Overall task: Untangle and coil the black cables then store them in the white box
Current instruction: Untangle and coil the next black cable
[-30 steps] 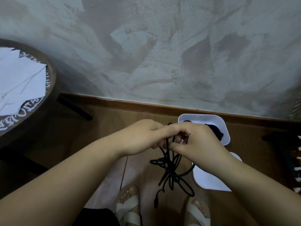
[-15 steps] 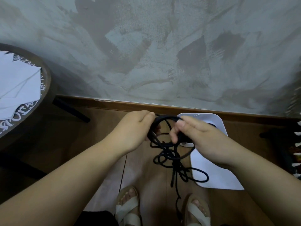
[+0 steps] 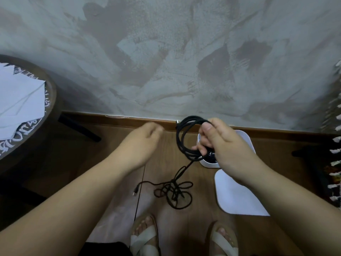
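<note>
Nearest, two feet in white sandals (image 3: pixel 145 241) stand on the wooden floor. Just beyond them lies the loose tangle (image 3: pixel 174 191) of the black cable, its plug (image 3: pixel 135 193) flung out to the left. A white lid (image 3: pixel 238 193) lies flat on the right. From the tangle one strand rises to the right hand (image 3: pixel 225 145), whose fingers curl round a coil (image 3: pixel 191 118) of several turns held over the near left rim of the white box (image 3: pixel 246 140). Something dark already lies inside the box. The left hand (image 3: pixel 140 143), blurred, hangs apart from the cable, fingers loosely bent and holding nothing.

The coiling step looks about half done. Next, the left hand probably has to take up the rising strand and work the knot loose before more turns go on.

Half a second ago both hands pinched the loop together; since then the left has let go, and the tangle has dropped lower. Farther left sits a round table (image 3: pixel 49 100) against the plastered wall.
</note>
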The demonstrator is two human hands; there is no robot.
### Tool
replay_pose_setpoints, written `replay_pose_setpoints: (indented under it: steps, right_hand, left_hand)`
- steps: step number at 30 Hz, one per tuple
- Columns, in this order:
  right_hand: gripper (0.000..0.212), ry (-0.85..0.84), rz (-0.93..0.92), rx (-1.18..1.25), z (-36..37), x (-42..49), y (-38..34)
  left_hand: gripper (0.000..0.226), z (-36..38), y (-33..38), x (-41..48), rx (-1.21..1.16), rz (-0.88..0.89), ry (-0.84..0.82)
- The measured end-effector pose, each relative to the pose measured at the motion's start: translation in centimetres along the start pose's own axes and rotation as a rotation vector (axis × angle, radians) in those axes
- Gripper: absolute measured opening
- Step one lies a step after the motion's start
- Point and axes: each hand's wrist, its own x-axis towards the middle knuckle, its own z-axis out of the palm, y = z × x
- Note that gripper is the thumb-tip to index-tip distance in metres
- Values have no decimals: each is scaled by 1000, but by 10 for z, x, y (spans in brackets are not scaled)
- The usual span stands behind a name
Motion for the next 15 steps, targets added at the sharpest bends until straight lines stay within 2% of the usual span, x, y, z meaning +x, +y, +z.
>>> replay_pose_setpoints:
  steps: [1,2,4,6,8,10,11,13,15]
  right_hand:
    - [23,-31,2,-27,3,0,-1]
    - [22,-61,1,-69,6,0,-2]
    - [21,-112,-14,-185,10,0,-2]
    - [20,-140,-28,-248,10,1,-3]
    - [21,-166,-24,-245,8,2,-3]
    - [22,-177,-17,-194,6,1,-4]
    - [22,-169,-12,-141,6,1,-4]
    - [19,-144,2,-22,6,2,-4]
    - [19,-118,3,52,6,4,-3]
  left_hand:
    - [37,-3,6,-2,-113,58,83]
    - [41,-6,13,-6,-208,133,98]
    - [43,-7,27,-15,-292,265,-27]
    - [46,-2,33,-21,-201,317,-136]
    - [48,-2,35,-21,-172,245,-151]
    - [54,-3,37,-20,-275,146,-210]
    - [50,-3,37,-19,-335,111,-243]
    - [36,0,41,-22,-537,45,-305]
    - [27,5,44,-24,-855,-24,-355]
